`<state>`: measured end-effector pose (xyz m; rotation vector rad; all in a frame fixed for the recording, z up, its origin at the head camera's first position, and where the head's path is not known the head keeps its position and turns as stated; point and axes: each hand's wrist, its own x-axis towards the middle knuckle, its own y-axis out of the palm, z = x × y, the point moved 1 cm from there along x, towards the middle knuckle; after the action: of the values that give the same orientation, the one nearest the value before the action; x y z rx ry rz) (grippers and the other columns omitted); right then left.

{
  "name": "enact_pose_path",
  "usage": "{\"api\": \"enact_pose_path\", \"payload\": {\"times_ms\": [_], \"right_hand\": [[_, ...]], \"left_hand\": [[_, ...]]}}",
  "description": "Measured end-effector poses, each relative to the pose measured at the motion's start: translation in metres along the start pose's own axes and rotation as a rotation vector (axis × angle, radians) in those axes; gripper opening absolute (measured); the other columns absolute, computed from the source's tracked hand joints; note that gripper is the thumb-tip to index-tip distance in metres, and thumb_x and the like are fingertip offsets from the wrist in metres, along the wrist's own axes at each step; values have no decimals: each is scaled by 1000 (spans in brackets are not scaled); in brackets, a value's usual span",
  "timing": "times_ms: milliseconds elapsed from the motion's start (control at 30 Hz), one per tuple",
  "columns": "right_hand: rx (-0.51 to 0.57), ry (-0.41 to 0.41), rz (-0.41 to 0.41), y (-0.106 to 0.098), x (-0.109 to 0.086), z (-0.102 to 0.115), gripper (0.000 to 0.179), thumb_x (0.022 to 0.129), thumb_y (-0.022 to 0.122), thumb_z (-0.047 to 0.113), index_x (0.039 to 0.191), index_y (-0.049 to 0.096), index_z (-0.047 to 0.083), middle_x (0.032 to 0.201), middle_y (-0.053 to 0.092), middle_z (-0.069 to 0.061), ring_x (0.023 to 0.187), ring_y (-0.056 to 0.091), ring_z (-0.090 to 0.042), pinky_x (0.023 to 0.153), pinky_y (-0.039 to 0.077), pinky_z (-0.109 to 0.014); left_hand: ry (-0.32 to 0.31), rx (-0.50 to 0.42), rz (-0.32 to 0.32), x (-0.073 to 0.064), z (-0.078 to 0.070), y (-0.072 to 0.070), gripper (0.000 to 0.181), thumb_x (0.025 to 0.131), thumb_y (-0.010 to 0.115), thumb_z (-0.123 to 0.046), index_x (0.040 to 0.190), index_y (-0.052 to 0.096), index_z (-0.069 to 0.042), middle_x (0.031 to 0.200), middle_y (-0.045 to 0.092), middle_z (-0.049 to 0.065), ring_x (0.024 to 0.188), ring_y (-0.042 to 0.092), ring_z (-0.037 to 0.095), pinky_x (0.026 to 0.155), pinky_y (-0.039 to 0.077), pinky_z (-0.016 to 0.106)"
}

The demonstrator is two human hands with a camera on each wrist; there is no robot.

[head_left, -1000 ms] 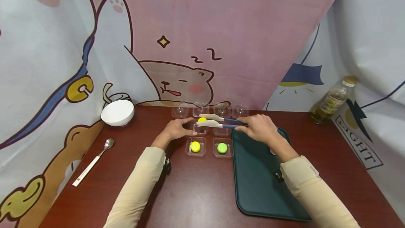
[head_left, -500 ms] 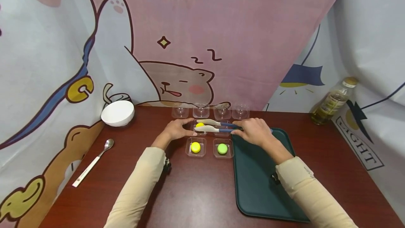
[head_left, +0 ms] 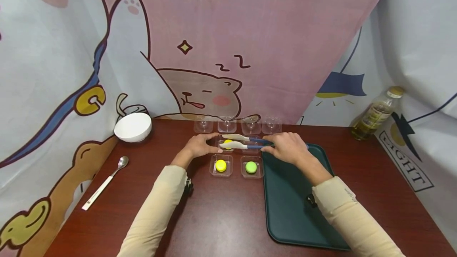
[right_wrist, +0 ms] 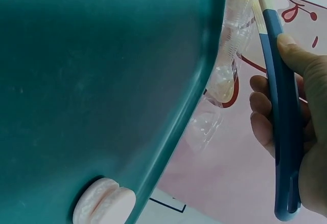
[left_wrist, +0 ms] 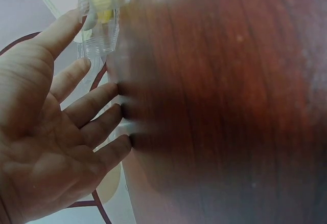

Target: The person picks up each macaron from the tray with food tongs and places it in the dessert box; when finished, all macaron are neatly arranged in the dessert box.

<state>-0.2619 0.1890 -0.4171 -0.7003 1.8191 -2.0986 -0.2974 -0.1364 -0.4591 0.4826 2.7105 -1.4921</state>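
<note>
My right hand grips blue-handled tongs, whose pale tips lie spread over a clear square container. A yellow macaron sits low between those tips, partly covered by them. Beside this container is my left hand, its thumb and index finger touching the left side while the other fingers extend loosely. Nearer to me, one clear container holds another yellow macaron, and a second one holds a green macaron. Behind the tongs stands a further clear container.
A dark green tray lies at right; the right wrist view shows a pale pink macaron on it. Several clear domed lids line the wall. A white bowl and spoon are left, an oil bottle back right.
The tongs and yellow macaron have come down into the container. In the last half second the macaron has shifted slightly right and the tips have parted a little. The left hand has stayed put.
</note>
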Motion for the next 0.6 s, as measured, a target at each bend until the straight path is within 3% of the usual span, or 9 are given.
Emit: {"api": "enact_pose_path", "payload": {"times_ms": [133, 300, 467, 600], "right_hand": [[25, 17, -34, -5, -5, -5, 45, 92, 72, 46, 126, 73, 18, 93, 79, -4, 47, 43, -7, 40, 25, -27], [57, 52, -87, -14, -17, -19, 44, 90, 75, 45, 125, 74, 18, 78, 75, 1, 43, 34, -7, 41, 25, -26], [45, 113, -109, -28, -36, -35, 44, 91, 73, 46, 125, 73, 18, 59, 59, 7, 42, 35, -8, 41, 26, -27], [21, 138, -180, -39, -55, -47, 43, 89, 76, 43, 123, 75, 17, 47, 42, 10, 41, 32, -9, 41, 24, -27]], "left_hand": [[-11, -10, 5, 1, -1, 1, 79, 81, 80, -54, 151, 49, -33, 157, 48, 7, 145, 42, 38, 118, 35, 54], [-25, -21, 23, 0, -1, 0, 79, 82, 80, -53, 152, 48, -35, 158, 47, 8, 147, 38, 40, 120, 33, 56], [-22, -37, 39, -2, -2, -2, 79, 83, 79, -52, 152, 47, -33, 159, 46, 8, 149, 36, 40, 120, 31, 58], [-20, -49, 44, -3, -3, -2, 78, 84, 79, -50, 153, 46, -32, 159, 44, 9, 149, 36, 39, 120, 31, 58]]}}
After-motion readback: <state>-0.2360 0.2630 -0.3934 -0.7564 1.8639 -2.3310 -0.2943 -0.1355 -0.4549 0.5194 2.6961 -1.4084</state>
